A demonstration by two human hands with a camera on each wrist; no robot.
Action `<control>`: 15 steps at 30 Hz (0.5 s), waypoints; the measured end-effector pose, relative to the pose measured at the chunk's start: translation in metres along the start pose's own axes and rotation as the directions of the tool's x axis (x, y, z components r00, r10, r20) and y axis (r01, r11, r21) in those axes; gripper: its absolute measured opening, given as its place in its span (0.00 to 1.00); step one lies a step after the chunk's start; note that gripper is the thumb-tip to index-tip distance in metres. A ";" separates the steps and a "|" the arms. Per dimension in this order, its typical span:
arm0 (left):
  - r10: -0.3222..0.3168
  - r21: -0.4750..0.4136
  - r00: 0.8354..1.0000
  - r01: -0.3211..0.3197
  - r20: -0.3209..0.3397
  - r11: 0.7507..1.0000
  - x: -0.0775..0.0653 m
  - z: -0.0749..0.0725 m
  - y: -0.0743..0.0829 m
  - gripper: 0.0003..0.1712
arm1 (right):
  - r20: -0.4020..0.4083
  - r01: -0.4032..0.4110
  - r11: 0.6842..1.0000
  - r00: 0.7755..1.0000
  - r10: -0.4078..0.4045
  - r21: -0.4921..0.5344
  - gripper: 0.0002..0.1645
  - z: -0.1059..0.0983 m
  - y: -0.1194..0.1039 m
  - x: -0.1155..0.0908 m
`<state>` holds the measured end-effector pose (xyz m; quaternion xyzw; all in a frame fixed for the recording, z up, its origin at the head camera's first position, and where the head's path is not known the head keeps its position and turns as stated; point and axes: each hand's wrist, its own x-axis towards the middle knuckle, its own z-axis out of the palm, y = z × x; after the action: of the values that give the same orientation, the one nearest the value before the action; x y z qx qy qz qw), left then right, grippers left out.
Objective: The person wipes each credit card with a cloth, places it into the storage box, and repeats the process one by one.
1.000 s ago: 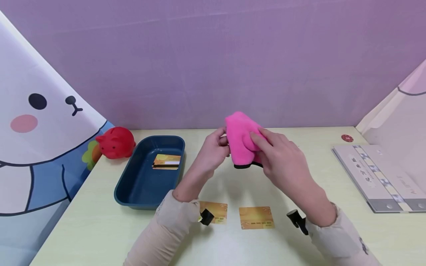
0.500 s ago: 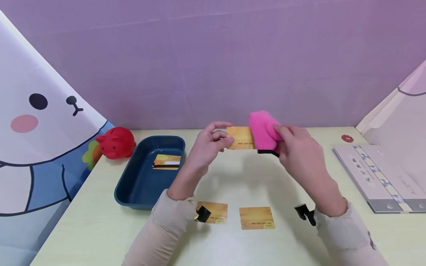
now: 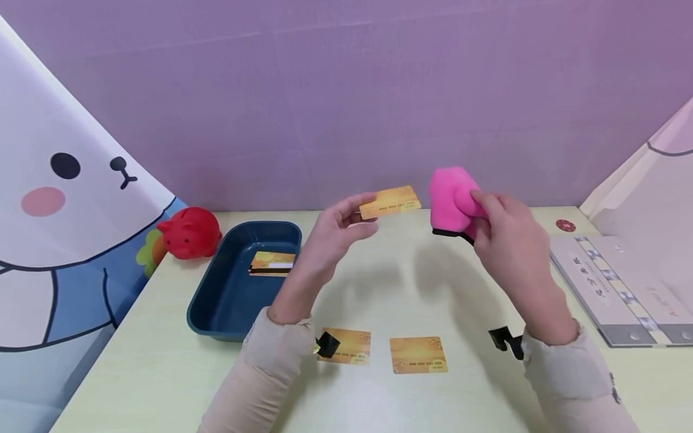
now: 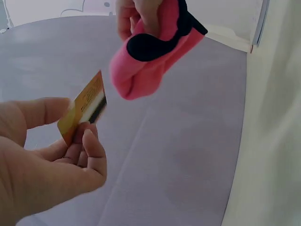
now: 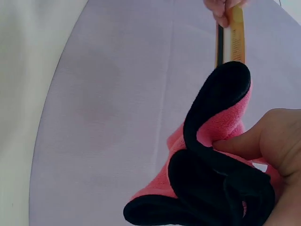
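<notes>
My left hand [image 3: 335,237] holds a gold bank card [image 3: 391,202] above the table, gripping it by its left end. The card is tilted; in the left wrist view its striped back [image 4: 89,106] partly shows between thumb and fingers. To its right, my right hand [image 3: 511,249] pinches a folded pink cloth [image 3: 453,201] with black edging, held in the air apart from the card. The black trim [image 5: 207,122] and the folds show close up in the right wrist view. Below, two more gold cards lie face up on the table, a left card [image 3: 352,347] and a right card [image 3: 418,355].
A dark blue tray [image 3: 203,319] stands on the left with a gold card [image 3: 272,263] inside, stripe side up. Behind it sits a red piggy bank [image 3: 190,233]. At the right lie a grey folder [image 3: 612,282] and a red chip [image 3: 565,225].
At first the cloth hid the card between both hands. The cloth has moved right and off the card, and the left hand has lifted and tilted the card.
</notes>
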<state>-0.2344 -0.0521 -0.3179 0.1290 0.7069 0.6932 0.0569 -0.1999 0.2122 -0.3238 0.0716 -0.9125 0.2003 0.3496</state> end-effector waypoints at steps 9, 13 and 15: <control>0.031 0.078 0.995 -0.024 -0.092 0.997 0.001 -0.001 -0.008 0.13 | -0.095 0.018 0.999 0.995 -0.013 0.050 0.22 -0.007 -0.006 0.001; 0.028 0.076 0.993 -0.019 -0.116 0.997 0.002 -0.001 -0.009 0.14 | -0.095 0.017 0.998 0.995 -0.012 0.053 0.23 -0.012 -0.008 0.002; 0.036 0.072 0.994 -0.029 -0.107 0.997 0.003 0.000 -0.010 0.14 | -0.093 0.015 0.998 0.996 -0.010 0.054 0.23 -0.014 -0.010 0.002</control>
<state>-0.2381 -0.0518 -0.3273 0.1048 0.7308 0.6745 0.0028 -0.1898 0.2094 -0.3102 0.0774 -0.8889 0.2260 0.3908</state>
